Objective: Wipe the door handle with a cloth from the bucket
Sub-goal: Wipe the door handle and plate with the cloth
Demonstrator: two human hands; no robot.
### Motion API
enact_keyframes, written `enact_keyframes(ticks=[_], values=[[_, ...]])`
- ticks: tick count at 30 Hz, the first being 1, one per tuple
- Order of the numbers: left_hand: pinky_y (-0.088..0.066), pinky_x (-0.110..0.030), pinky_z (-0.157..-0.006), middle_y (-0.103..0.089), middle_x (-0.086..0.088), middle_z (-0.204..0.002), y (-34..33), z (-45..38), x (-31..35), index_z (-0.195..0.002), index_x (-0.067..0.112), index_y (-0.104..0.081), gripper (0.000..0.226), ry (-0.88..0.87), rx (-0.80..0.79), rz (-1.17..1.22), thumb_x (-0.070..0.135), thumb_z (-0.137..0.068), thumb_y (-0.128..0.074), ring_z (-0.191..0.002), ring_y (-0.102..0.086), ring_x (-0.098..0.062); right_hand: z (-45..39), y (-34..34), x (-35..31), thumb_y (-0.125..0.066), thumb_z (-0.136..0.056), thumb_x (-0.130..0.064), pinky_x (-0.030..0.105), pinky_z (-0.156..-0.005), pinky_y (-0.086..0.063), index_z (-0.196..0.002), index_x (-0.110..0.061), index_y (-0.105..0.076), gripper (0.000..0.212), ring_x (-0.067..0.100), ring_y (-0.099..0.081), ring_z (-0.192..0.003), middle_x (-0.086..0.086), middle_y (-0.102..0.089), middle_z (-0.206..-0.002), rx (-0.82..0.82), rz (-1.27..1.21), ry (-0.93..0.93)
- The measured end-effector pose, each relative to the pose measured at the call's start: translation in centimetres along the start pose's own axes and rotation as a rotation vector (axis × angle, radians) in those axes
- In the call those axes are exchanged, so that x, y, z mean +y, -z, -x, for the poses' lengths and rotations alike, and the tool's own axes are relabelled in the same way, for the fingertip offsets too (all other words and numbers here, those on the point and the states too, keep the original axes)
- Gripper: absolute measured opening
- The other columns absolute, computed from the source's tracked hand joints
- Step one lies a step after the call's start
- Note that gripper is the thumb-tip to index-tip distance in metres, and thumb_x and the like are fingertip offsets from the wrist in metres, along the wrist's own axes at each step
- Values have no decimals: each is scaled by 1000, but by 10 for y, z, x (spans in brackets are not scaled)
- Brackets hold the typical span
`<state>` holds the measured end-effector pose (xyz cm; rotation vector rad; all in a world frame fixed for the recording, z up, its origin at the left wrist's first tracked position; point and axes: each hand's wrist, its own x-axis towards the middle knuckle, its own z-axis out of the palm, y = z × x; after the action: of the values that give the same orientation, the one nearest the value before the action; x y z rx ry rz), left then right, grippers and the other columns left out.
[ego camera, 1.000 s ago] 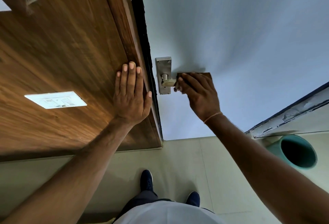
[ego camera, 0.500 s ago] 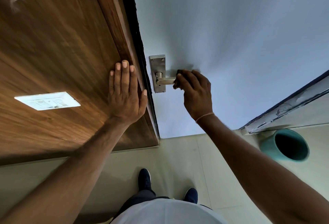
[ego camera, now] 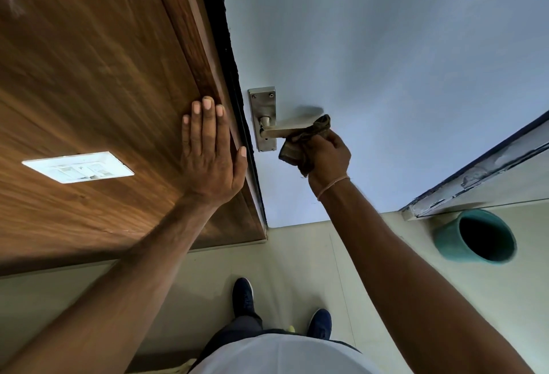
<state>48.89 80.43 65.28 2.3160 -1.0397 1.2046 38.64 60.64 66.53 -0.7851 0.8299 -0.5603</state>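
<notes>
A steel lever door handle (ego camera: 279,131) on a metal backplate (ego camera: 263,106) sits on the pale blue door (ego camera: 386,61). My right hand (ego camera: 325,155) grips a brown cloth (ego camera: 309,136) bunched round the free end of the lever. Most of the lever's length shows bare between the cloth and the backplate. My left hand (ego camera: 209,150) rests flat with straight fingers on the wooden panel (ego camera: 89,76) beside the door's edge. A teal bucket (ego camera: 475,237) stands on the floor at the right; its inside looks dark.
A white switch plate (ego camera: 77,167) is set in the wooden panel on the left. A chipped door frame edge (ego camera: 481,174) runs above the bucket. My two dark shoes (ego camera: 243,296) stand on the pale tiled floor (ego camera: 297,254) below the handle.
My right hand has slid with the cloth along the lever toward its free end, baring more metal, and the cloth now shows. My left hand stays flat on the wood.
</notes>
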Motion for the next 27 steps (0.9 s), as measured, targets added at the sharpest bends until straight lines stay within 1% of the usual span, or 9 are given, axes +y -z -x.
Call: enact_keyframes(ticks=[4, 8, 10, 12, 16, 19, 22, 25, 27], values=[[-25, -57, -133, -23, -24, -171, 2, 0, -1, -168, -2, -18, 81, -13, -17, 7, 36, -104, -50, -165, -14, -36, 1, -7, -2, -30, -91, 3, 39, -68, -63, -84, -1, -62, 33, 30, -66, -66, 16, -67, -78, -77, -410, -316], [-24, -56, -133, -22, -24, -172, 4, 1, -4, -167, -2, -19, 80, -21, -33, 7, 36, -105, -50, -166, -13, -35, -5, 8, 2, -39, -92, 2, 41, -91, -59, -103, -6, -70, 33, 29, -72, -92, 13, -74, -102, -36, -476, -453], [-25, -56, -133, -22, -23, -172, 4, 0, -5, -167, -2, -20, 80, -28, -24, -5, 36, -104, -50, -166, -13, -35, -10, 19, 2, -52, -82, 10, 43, -100, -54, -132, -12, -69, 57, 32, -70, -112, 10, -68, -131, -58, -566, -444], [-25, -56, -133, -22, -23, -172, 4, 0, -5, -167, -2, -19, 80, -30, -22, -10, 37, -104, -49, -166, -13, -35, -10, 21, 7, -58, -73, 15, 45, -93, -57, -141, -17, -65, 75, 34, -68, -116, 9, -65, -139, -84, -600, -399], [-25, -56, -133, -24, -24, -171, 3, 1, -5, -167, -2, -19, 80, -25, -26, -7, 37, -104, -50, -165, -14, -35, 4, 7, 11, -43, -93, 16, 43, -79, -56, -106, -15, -68, 41, 33, -70, -93, 14, -70, -108, -113, -342, -250], [-25, -56, -133, -24, -24, -171, 3, 1, -6, -167, -2, -19, 80, -27, -28, -8, 37, -105, -49, -166, -13, -35, 0, 15, 5, -46, -92, 16, 45, -77, -63, -122, -7, -67, 43, 39, -72, -108, 16, -72, -110, -9, -480, -255], [-25, -57, -133, -22, -24, -172, 4, 1, -5, -168, -2, -18, 80, -26, -34, -4, 37, -105, -49, -166, -12, -35, -11, 26, 6, -51, -74, 15, 50, -85, -65, -140, 3, -57, 68, 44, -67, -124, 23, -65, -136, 78, -616, -338], [-25, -56, -133, -22, -23, -172, 4, 0, -4, -168, -1, -18, 80, -32, -36, -19, 37, -105, -49, -166, -13, -35, -2, 17, 11, -41, -78, 10, 43, -101, -52, -123, -7, -64, 53, 35, -70, -106, 18, -69, -120, 17, -506, -337], [-24, -56, -133, -21, -23, -172, 5, 0, -4, -168, -2, -18, 80, -33, -41, -16, 37, -105, -50, -166, -13, -35, 2, 8, 11, -45, -72, 7, 50, -116, -43, -126, -9, -63, 59, 39, -60, -133, 20, -65, -135, -71, -507, -339]])
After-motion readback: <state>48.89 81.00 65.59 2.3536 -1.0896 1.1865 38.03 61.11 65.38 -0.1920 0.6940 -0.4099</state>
